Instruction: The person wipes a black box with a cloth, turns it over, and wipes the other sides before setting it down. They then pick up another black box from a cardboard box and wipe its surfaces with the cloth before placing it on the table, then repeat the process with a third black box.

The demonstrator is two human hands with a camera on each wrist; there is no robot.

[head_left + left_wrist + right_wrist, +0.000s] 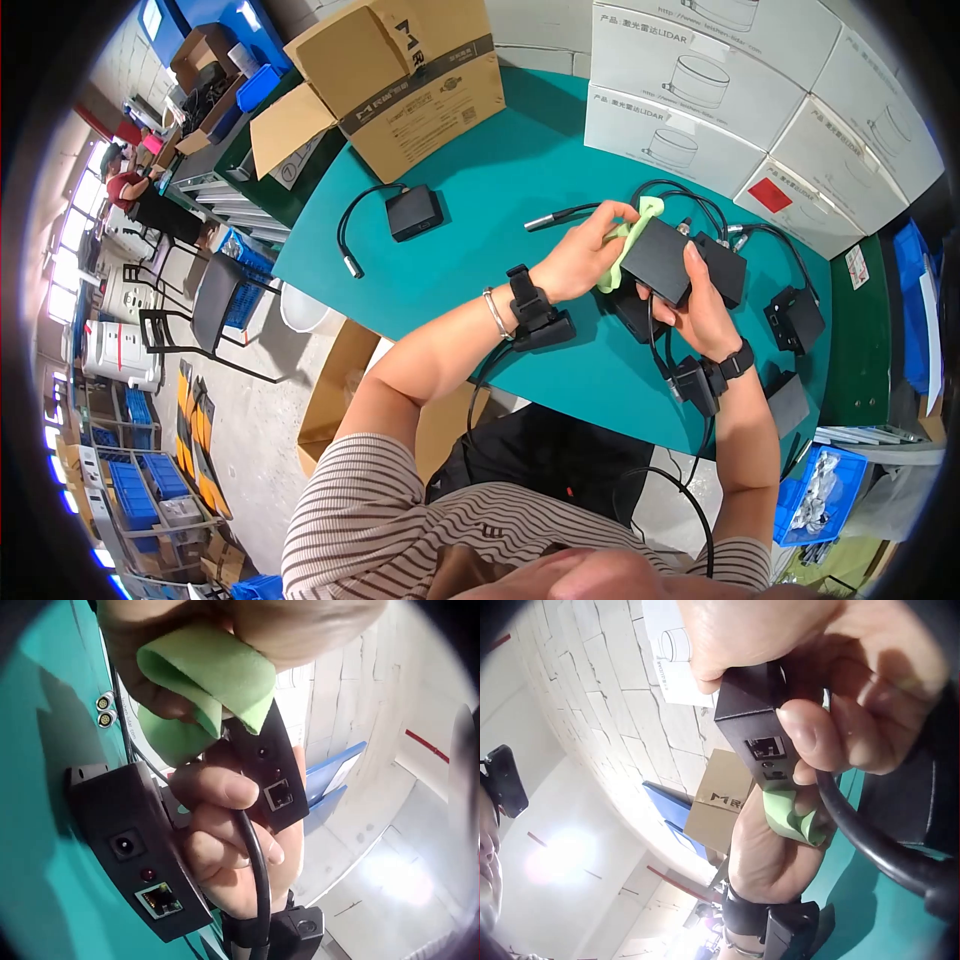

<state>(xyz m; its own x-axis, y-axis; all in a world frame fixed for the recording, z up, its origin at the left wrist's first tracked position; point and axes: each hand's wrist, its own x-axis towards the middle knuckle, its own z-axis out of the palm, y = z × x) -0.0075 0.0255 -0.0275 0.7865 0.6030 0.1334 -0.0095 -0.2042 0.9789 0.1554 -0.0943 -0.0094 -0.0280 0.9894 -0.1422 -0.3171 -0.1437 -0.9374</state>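
My right hand [708, 312] grips a small black box [657, 258] over the table, thumb along one edge and fingers curled beneath. Its end, with a network socket [764, 748] and a round port, shows in the right wrist view. Against the box's other end, my left hand [580, 262] pinches a light green cloth [648, 210], which is folded over between fingers and box. A black cable [257, 862] passes by the right hand's fingers. Below the held box, a second black box [142, 851] with similar ports stands close by.
More black boxes with cables lie on the green table [480, 320], one at left [413, 212] and one at right [797, 320]. White lidar cartons [690, 85] are stacked behind; an open cardboard box [430, 110] stands back left. Another person [135, 190] is far left.
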